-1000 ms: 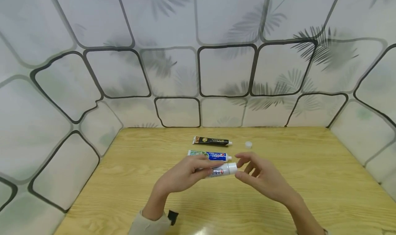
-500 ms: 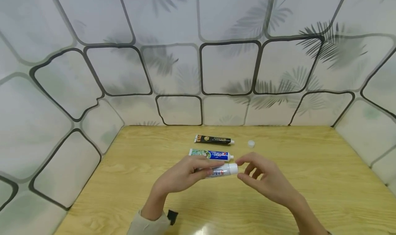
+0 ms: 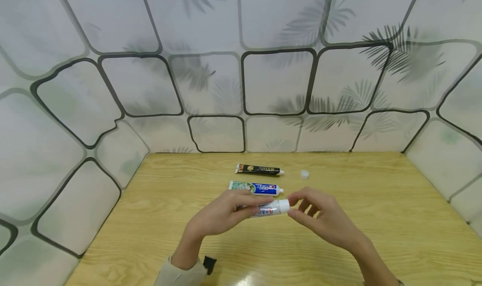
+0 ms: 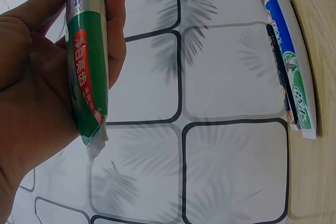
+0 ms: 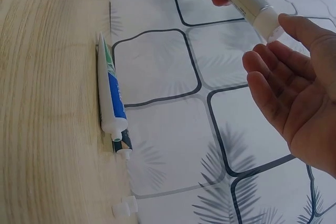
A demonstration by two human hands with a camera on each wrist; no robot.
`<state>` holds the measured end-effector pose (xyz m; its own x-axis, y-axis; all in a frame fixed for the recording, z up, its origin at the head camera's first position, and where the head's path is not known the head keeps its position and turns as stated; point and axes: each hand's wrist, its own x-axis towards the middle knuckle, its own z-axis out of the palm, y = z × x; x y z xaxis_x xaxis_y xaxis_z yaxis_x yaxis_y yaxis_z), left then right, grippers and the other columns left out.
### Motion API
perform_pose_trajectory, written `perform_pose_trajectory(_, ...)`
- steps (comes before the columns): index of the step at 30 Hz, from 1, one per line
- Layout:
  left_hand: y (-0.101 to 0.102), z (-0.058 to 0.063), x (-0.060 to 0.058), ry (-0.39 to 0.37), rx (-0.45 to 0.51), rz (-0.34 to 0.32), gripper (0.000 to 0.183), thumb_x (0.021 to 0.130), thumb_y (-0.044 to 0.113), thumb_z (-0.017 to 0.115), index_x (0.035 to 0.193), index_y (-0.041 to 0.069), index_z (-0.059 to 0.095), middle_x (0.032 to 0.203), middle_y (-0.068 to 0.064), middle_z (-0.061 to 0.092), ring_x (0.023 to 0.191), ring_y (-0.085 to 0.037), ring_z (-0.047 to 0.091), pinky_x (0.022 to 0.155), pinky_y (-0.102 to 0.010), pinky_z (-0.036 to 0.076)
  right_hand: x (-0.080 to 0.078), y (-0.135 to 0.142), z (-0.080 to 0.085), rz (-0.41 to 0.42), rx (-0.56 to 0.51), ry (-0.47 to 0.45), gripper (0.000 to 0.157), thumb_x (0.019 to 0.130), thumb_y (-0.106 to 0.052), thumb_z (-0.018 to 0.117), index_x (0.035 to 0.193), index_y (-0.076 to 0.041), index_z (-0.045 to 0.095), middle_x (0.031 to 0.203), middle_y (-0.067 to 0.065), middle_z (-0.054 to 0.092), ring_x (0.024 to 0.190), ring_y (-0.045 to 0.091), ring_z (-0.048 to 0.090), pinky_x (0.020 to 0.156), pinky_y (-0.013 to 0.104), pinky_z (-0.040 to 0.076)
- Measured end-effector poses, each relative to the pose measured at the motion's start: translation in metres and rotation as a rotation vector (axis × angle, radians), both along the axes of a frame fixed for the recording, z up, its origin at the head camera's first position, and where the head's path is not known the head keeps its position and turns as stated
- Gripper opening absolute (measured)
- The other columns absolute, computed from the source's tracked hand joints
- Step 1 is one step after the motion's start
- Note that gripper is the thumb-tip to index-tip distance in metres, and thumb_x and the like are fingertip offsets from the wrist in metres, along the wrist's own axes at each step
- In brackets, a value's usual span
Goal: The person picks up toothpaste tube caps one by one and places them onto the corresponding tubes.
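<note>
My left hand (image 3: 222, 213) grips a white and green toothpaste tube (image 4: 86, 72), held sideways above the table with its cap end pointing right. On that end sits a white cap (image 3: 284, 206). My right hand (image 3: 324, 217) has thumb and index fingertips at the cap's end, pinching it; the other fingers are bent loosely below, as the right wrist view shows. Just behind the held tube, a blue and green toothpaste tube (image 3: 260, 188) lies on the table, its white nozzle bare. Farther back is a black toothpaste tube (image 3: 260, 169), also nozzle to the right.
A loose white cap (image 3: 304, 174) lies right of the black tube. The wooden table (image 3: 158, 194) ends against a patterned wall covering (image 3: 278, 83) at the back and sides. A small black piece (image 3: 209, 264) shows beside my left sleeve (image 3: 182, 273).
My right thumb and index fingertips have closed in from just off the cap onto its end. The left hand keeps its grip on the tube, and the tubes on the table lie as before.
</note>
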<state>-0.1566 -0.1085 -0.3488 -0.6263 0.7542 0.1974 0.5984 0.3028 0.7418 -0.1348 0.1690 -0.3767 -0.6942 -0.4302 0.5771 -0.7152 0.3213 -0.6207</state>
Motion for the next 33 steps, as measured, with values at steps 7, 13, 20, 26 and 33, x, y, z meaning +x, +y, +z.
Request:
perform_pose_trajectory(7, 0.0011, -0.0016, -0.0001, 0.012, 0.000, -0.009, 0.038, 0.103, 0.014, 0.056, 0.140, 0.018, 0.059, 0.120, 0.002, 0.066, 0.086, -0.007, 0.053, 0.072, -0.023, 0.048, 0.0017, 0.0006, 0.0001, -0.040, 0.027, -0.084, 0.019, 0.090, -0.002, 0.071, 0.101, -0.018, 0.069, 0.087, -0.009, 0.067, 0.071, 0.006, 0.062, 0.057, 0.027, 0.052)
perform_pose_trajectory(13, 0.0031, -0.0019, -0.0007, 0.017, 0.000, -0.019, 0.038, 0.103, 0.015, 0.055, 0.141, 0.020, 0.059, 0.125, 0.002, 0.065, 0.091, -0.007, 0.055, 0.076, -0.024, 0.050, 0.0016, 0.0021, -0.0028, -0.063, 0.049, -0.128, 0.013, 0.094, -0.005, 0.067, 0.097, -0.018, 0.070, 0.083, -0.010, 0.065, 0.070, 0.006, 0.058, 0.057, 0.026, 0.051)
perform_pose_trajectory(20, 0.0010, -0.0022, -0.0012, 0.004, 0.011, -0.014, 0.038, 0.103, 0.014, 0.055, 0.141, 0.017, 0.058, 0.133, 0.000, 0.063, 0.096, -0.009, 0.056, 0.080, -0.025, 0.050, -0.0027, 0.0044, -0.0037, -0.012, 0.028, -0.150, 0.015, 0.096, -0.003, 0.063, 0.094, -0.016, 0.069, 0.078, -0.009, 0.059, 0.062, 0.003, 0.050, 0.049, 0.025, 0.046)
perform_pose_trajectory(26, -0.0030, -0.0042, -0.0015, -0.017, 0.002, 0.019, 0.038, 0.102, 0.014, 0.056, 0.140, 0.018, 0.059, 0.127, 0.002, 0.065, 0.090, -0.010, 0.054, 0.076, -0.025, 0.050, -0.0045, 0.0031, -0.0023, -0.029, 0.035, -0.145, 0.020, 0.093, -0.006, 0.068, 0.112, -0.013, 0.067, 0.090, -0.007, 0.064, 0.069, 0.004, 0.058, 0.055, 0.026, 0.050)
perform_pose_trajectory(33, -0.0019, -0.0057, -0.0031, -0.010, 0.001, 0.004, 0.038, 0.103, 0.015, 0.056, 0.141, 0.016, 0.058, 0.133, 0.002, 0.063, 0.094, -0.010, 0.055, 0.078, -0.026, 0.050, -0.0033, 0.0011, -0.0058, 0.009, -0.026, -0.067, 0.056, 0.080, 0.000, 0.081, 0.128, -0.014, 0.058, 0.109, -0.001, 0.063, 0.074, 0.007, 0.064, 0.057, 0.025, 0.053)
